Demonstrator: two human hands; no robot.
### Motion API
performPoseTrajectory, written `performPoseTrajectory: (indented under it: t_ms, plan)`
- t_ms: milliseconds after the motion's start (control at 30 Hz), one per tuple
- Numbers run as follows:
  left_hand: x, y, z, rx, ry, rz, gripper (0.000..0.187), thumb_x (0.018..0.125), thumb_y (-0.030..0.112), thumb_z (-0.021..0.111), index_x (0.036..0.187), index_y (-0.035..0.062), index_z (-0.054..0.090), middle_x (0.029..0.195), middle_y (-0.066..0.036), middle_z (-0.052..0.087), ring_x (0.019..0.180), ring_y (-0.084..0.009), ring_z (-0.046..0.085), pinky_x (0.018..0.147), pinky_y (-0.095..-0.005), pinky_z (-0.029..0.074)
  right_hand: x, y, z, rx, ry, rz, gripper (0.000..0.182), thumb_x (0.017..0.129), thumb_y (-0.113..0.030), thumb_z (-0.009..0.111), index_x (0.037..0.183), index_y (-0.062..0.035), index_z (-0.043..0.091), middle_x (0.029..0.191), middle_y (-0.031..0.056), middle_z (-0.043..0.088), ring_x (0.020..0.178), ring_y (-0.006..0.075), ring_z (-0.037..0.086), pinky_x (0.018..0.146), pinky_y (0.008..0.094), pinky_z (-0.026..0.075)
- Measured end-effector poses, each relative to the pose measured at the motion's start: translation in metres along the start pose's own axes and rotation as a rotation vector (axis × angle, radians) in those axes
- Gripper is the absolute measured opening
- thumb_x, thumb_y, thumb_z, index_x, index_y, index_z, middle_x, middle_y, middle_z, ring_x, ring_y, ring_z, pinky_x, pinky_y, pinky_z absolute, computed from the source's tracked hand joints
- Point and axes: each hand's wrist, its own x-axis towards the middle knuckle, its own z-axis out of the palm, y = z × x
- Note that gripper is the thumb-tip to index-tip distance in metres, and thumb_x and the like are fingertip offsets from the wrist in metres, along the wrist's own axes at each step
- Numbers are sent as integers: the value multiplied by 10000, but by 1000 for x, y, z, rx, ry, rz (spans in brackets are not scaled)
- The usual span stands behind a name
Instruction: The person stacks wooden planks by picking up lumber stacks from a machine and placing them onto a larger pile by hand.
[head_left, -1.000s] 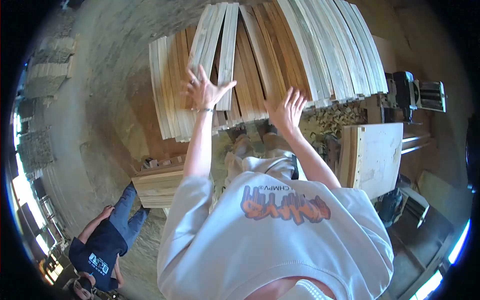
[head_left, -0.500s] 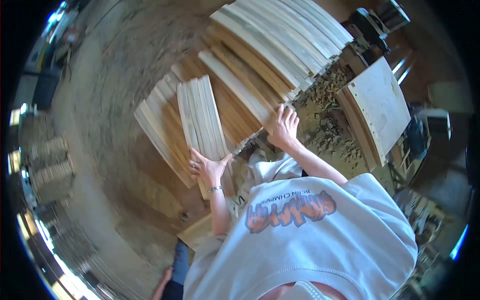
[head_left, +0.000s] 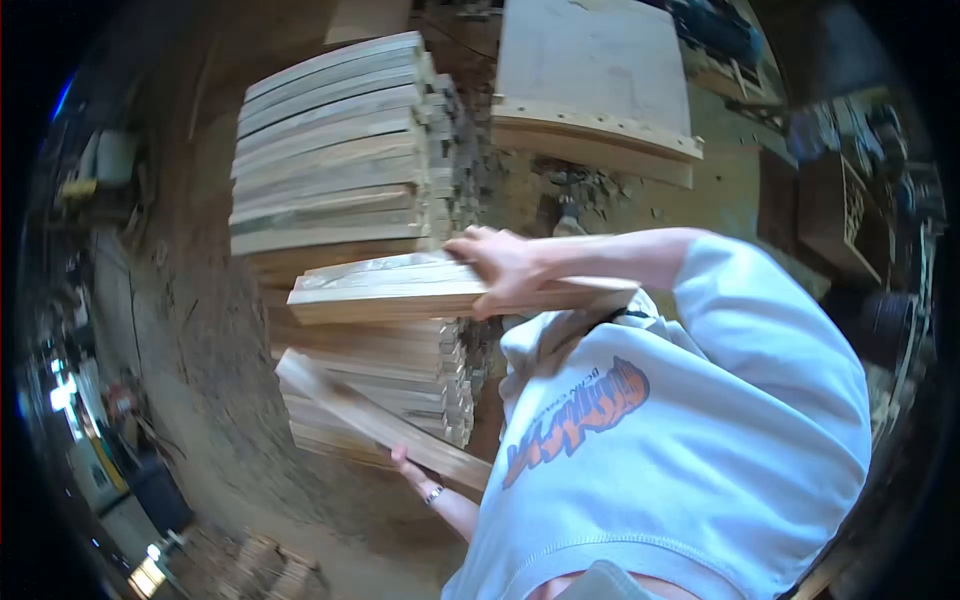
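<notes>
My right hand is closed over a bundle of wooden slats, with its fingers across the top and thumb at the near side. The bundle lies crosswise over the stack, its right end close to my shirt. Lower down, my left hand, with a bracelet at the wrist, grips a single wooden board from its lower edge. That board is tilted, slightly blurred, and partly hidden by my body at its right end. Beneath both lies a stack of slats with ragged ends facing right.
A taller stack of slats stands beyond the bundle. Further right is a pale panel on a wooden base, with wood offcuts on the floor below. A wooden box stands at the right.
My view has turned, so the stacks now lie crosswise at the left. My right hand has moved onto a bundle of slats, and my left hand now holds a separate tilted board.
</notes>
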Motion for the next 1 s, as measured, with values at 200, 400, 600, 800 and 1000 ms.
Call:
performPoseTrajectory:
  t_ms: [200,400,600,800,1000]
  plan:
    - [-48,72,98,148,97,332,1237,563,600,733,1509,39,168,1432,-187,334,1279,-329,402,1043,-452,374,-159,69,-160,-41,334,-134,1006,570,-352,785,1381,61,357,1165,199,477,1098,341,481,984,431,389]
    - [-84,177,307,495,-187,703,1335,511,659,762,1499,1,150,1427,-199,314,1274,-326,398,1037,-446,375,-156,226,-269,-387,650,139,980,534,-294,758,1393,-30,365,1184,161,464,1142,330,448,1009,435,357]
    - [-90,234,601,879,-950,963,1350,451,616,820,1486,14,195,1409,-201,358,1301,-333,397,1068,-462,353,-99,337,-272,-526,600,219,994,537,-294,842,1390,-103,368,1211,130,476,1157,299,452,1003,419,357]
    - [-48,189,812,1511,-1125,1478,1189,406,453,808,1445,129,330,1286,-241,473,1275,-379,411,1054,-517,311,-103,323,-227,-467,745,153,953,552,-419,852,1356,-117,441,1249,100,501,1178,291,464,1019,429,354]
    - [20,91,944,1819,-1260,1850,1286,385,460,841,1492,180,248,1350,-275,429,1292,-423,383,1012,-594,310,-153,295,-184,-428,1304,268,585,720,-365,795,1195,-78,613,1193,104,564,1160,288,498,1008,444,374]
